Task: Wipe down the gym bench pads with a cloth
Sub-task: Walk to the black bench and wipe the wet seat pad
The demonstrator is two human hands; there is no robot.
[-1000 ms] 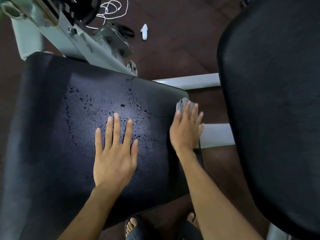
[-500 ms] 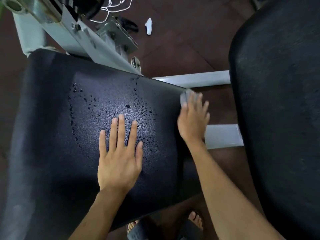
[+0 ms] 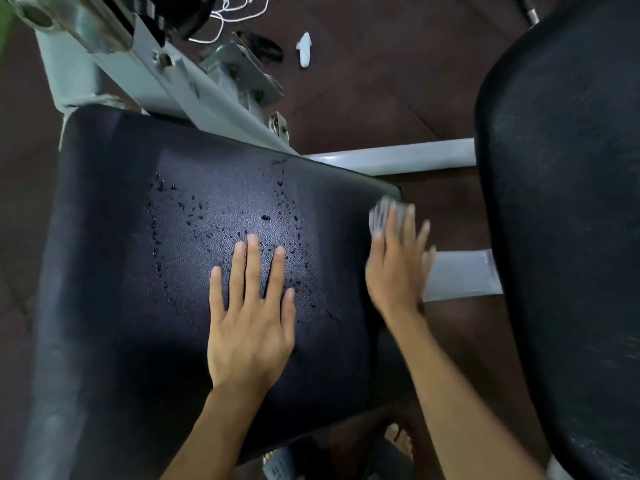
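Pads in view: two, both black. Near pad (image 3: 114, 271) carries scattered water droplets (image 3: 265, 218). Left hand (image 3: 251, 317) lies flat on it, fingers spread, gripping nothing. Right hand (image 3: 398, 268), motion-blurred, presses one grey cloth (image 3: 381, 214) against this pad's right edge, fingers extended over it. Second pad (image 3: 571, 237) stands at right. One white object (image 3: 304, 50) lies on the floor.
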